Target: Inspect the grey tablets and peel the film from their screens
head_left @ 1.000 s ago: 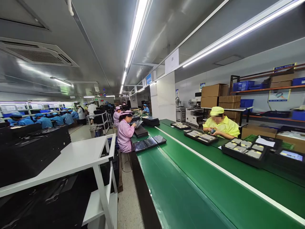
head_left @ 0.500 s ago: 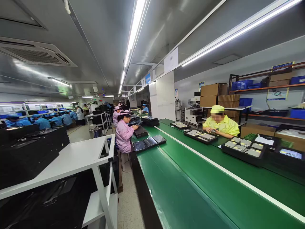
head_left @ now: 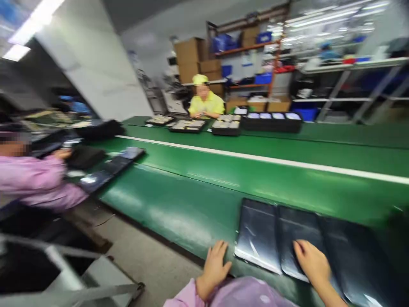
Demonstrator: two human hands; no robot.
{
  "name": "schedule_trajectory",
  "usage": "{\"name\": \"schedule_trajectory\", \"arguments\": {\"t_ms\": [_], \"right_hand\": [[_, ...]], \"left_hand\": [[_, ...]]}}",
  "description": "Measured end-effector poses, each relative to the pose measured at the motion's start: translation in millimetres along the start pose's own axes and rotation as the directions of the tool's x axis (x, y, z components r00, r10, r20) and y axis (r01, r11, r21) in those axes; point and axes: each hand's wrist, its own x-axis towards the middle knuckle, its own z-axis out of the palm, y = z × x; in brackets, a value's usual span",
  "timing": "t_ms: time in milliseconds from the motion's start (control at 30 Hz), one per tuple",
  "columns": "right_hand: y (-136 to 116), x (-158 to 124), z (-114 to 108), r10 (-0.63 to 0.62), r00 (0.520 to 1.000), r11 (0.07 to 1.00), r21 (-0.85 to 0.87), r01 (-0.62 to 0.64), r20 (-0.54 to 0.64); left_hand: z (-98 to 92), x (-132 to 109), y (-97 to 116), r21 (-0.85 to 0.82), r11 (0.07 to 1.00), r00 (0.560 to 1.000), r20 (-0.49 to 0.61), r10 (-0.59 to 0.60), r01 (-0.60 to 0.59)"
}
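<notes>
My left hand (head_left: 215, 266) rests at the near edge of the green work surface (head_left: 179, 213), its fingers spread and nothing in it. To its right lie several dark, glossy flat panels in a row, the leftmost panel (head_left: 259, 234) nearest to that hand. Over the second panel (head_left: 298, 226) is my right hand (head_left: 311, 262), its fingers curled together; whether something small is inside them is hidden. The panels at the right end are blurred and dark.
A person in pink (head_left: 35, 179) sits at the left beside dark trays. Across the green surface, a person in yellow (head_left: 206, 102) sits behind black trays (head_left: 225, 131) of light-coloured pieces. A white metal rack (head_left: 64, 268) stands at the lower left.
The view has swung right and down. Both my hands and the nearby row of dark panels have come into view; the person in pink now appears at the far left.
</notes>
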Motion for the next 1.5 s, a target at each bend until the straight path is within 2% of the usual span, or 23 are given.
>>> {"name": "schedule_trajectory", "arguments": {"t_ms": [100, 200, 300, 367, 567, 633, 700, 767, 833, 900, 967, 1067, 1167, 1233, 1300, 1367, 1400, 1433, 1467, 1500], "right_hand": [[35.5, -28.5, -14.4, 0.123, 0.992, 0.985, -0.129, -0.118, 0.033], [43.1, -26.0, -10.9, 0.156, 0.987, 0.973, -0.177, -0.148, 0.030], [43.6, -20.6, -6.3, 0.171, 0.984, 0.970, -0.183, -0.160, 0.043], [44.4, -21.1, -6.3, 0.187, 0.981, 0.968, -0.178, -0.174, 0.057], [45.2, -24.9, -11.8, 0.241, 0.969, 0.961, -0.151, -0.231, 0.055], [42.8, -16.8, -12.6, 0.253, 0.966, 0.959, -0.142, -0.245, 0.044], [38.8, 0.6, -11.8, 0.233, 0.971, 0.966, -0.127, -0.227, 0.042], [33.6, 26.6, -8.7, 0.179, 0.982, 0.979, -0.107, -0.173, 0.053], [28.6, 57.0, -2.9, 0.118, 0.990, 0.990, -0.086, -0.112, 0.073], [25.2, 85.7, 5.1, 0.076, 0.992, 0.995, -0.066, -0.070, 0.099], [24.4, 107.7, 13.6, 0.049, 0.989, 0.998, -0.045, -0.043, 0.141], [26.0, 125.1, 21.7, 0.007, 0.978, 1.000, -0.012, -0.004, 0.207], [21.6, 126.0, 18.8, -0.052, 0.970, 0.999, 0.007, 0.052, 0.239], [9.4, 115.4, 8.7, -0.120, 0.954, 0.993, 0.029, 0.117, 0.274], [-10.3, 92.6, -9.2, -0.214, 0.915, 0.977, 0.069, 0.203, 0.341], [-31.7, 58.8, -33.8, -0.359, 0.824, 0.933, 0.183, 0.309, 0.439], [-40.2, 40.1, -47.3, -0.466, 0.741, 0.884, 0.287, 0.368, 0.484], [-46.0, 22.2, -60.2, -0.663, 0.565, 0.742, 0.533, 0.407, 0.491], [-48.1, 6.4, -71.5, -0.760, 0.474, 0.621, 0.712, 0.329, 0.445], [-46.4, -6.5, -80.1, -0.794, 0.461, 0.531, 0.821, 0.209, 0.396]], "left_hand": [[5.3, 21.2, 6.7, 0.091, 0.973, 0.977, 0.041, 0.207, -0.210], [9.8, 39.6, 11.6, 0.187, 0.908, 0.927, 0.077, 0.368, -0.376], [11.9, 52.0, 16.0, 0.267, 0.859, 0.896, 0.039, 0.443, -0.436], [9.4, 60.6, 18.4, 0.309, 0.815, 0.860, 0.019, 0.510, -0.490], [-3.7, 87.2, 26.4, 0.329, 0.670, 0.741, 0.181, 0.646, -0.665], [-1.8, 92.3, 25.1, 0.289, 0.663, 0.720, 0.178, 0.671, -0.690], [5.8, 95.7, 19.2, 0.237, 0.710, 0.741, 0.076, 0.667, -0.663], [17.3, 98.6, 10.1, 0.164, 0.796, 0.792, -0.104, 0.602, -0.583], [29.1, 101.2, 0.6, 0.035, 0.881, 0.840, -0.287, 0.461, -0.472], [38.0, 103.3, -6.2, -0.143, 0.916, 0.880, -0.365, 0.303, -0.375], [42.2, 104.7, -9.3, -0.323, 0.898, 0.924, -0.332, 0.189, -0.300], [41.9, 106.0, -8.4, -0.526, 0.824, 0.969, -0.225, 0.107, -0.213], [39.7, 107.0, -6.1, -0.602, 0.782, 0.983, -0.168, 0.073, -0.161], [39.2, 107.3, -5.1, -0.612, 0.776, 0.986, -0.150, 0.072, -0.150], [38.6, 107.2, -4.1, -0.640, 0.756, 0.987, -0.153, 0.056, -0.142], [36.8, 106.8, -2.8, -0.684, 0.719, 0.986, -0.163, 0.015, -0.125], [35.3, 106.5, -2.1, -0.697, 0.707, 0.986, -0.165, -0.002, -0.115], [33.6, 106.1, -1.7, -0.699, 0.706, 0.987, -0.162, -0.007, -0.110], [31.7, 105.8, -1.6, -0.691, 0.715, 0.988, -0.153, 0.002, -0.109], [30.0, 105.4, -2.0, -0.678, 0.727, 0.990, -0.142, 0.020, -0.112]]}}
